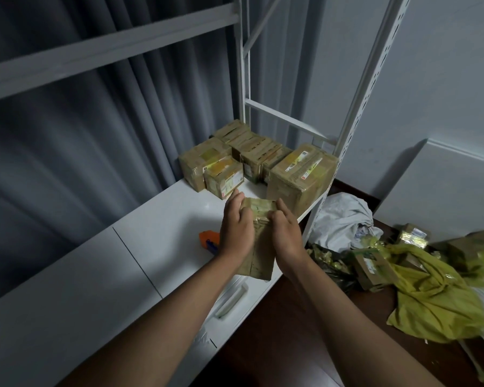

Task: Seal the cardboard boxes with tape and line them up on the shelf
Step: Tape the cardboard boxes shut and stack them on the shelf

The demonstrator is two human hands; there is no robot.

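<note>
Left hand and right hand both grip a small taped cardboard box above the white shelf; sealed boxes stand grouped behind it.

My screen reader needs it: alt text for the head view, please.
Both hands, left hand and right hand, hold a small cardboard box over the white shelf. Taped boxes stand at the shelf's far end; more lie on the floor.

Head-worn view, forward and downward
</note>
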